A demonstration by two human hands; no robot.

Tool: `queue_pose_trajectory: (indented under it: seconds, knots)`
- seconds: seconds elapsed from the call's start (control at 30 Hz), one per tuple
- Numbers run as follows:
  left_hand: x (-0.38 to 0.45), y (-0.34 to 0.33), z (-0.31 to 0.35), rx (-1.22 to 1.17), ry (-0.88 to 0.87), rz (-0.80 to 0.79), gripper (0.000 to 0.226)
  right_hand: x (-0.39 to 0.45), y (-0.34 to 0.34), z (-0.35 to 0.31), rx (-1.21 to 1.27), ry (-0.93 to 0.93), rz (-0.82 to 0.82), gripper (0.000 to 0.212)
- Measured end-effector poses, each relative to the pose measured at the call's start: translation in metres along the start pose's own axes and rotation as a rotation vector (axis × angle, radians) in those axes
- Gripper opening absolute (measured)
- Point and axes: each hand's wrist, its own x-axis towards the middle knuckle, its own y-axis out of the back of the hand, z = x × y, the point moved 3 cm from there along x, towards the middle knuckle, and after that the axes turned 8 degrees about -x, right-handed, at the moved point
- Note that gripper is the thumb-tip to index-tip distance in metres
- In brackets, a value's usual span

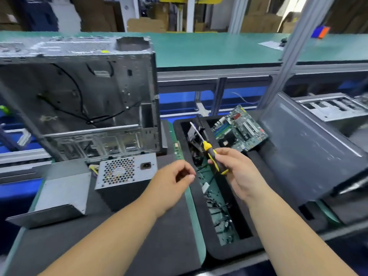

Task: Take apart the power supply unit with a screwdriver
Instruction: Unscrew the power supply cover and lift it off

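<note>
Two bare forearms reach in from the near edge over a dark foam mat (139, 236) on the bench. Curled loosely, the left hand (171, 182) holds nothing and hovers above the mat's right edge. Beside it the right hand (237, 172) grips the yellow-and-black handle of a screwdriver (211, 152), its shaft pointing up and away over a black tray (201, 232) of cables and green circuit boards. Bare mat lies open between the forearms and the one grey metal power supply unit (123, 176), which stands left of the left hand, apart from it, with its perforated fan grille and black socket facing the camera. One folded grey sheet-metal cover (61, 194) sits just left of the unit. Behind both stands one open, gutted grey computer case (83, 100). One green motherboard (241, 130) leans at the tray's far end, and a dark grey case panel (310, 152) crowds the tray's right side.
</note>
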Motion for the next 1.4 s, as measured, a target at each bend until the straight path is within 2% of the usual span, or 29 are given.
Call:
queue_pose_trajectory:
  seconds: [0.13, 0.27, 0.4, 0.53, 0.73, 1.07, 1.4]
  knots:
    - [0.01, -0.053, -0.021, 0.057, 0.092, -0.066, 0.014, -0.008, 0.048, 0.02, -0.178, -0.032, -0.015, 0.025]
    - [0.022, -0.085, -0.039, 0.068, 0.187, -0.041, 0.012, -0.009, 0.085, 0.041, -0.27, -0.118, 0.032, 0.02]
    - [0.032, -0.106, -0.047, 0.04, 0.253, -0.068, 0.012, -0.004, 0.115, 0.064, -0.471, -0.216, 0.106, 0.02]
    - [0.037, -0.115, -0.052, 0.06, 0.273, -0.055, 0.014, 0.005, 0.131, 0.084, -0.711, -0.292, 0.086, 0.02]
    - [0.035, -0.118, -0.057, 0.047, 0.322, 0.009, 0.017, 0.018, 0.135, 0.107, -0.94, -0.373, -0.022, 0.02]
    - [0.028, -0.104, -0.04, 0.065, 0.263, 0.096, 0.021, 0.026, 0.125, 0.11, -1.221, -0.41, -0.145, 0.029]
    - [0.012, -0.069, -0.012, 0.063, 0.149, 0.167, 0.023, 0.035, 0.115, 0.082, -1.267, -0.403, -0.195, 0.042]
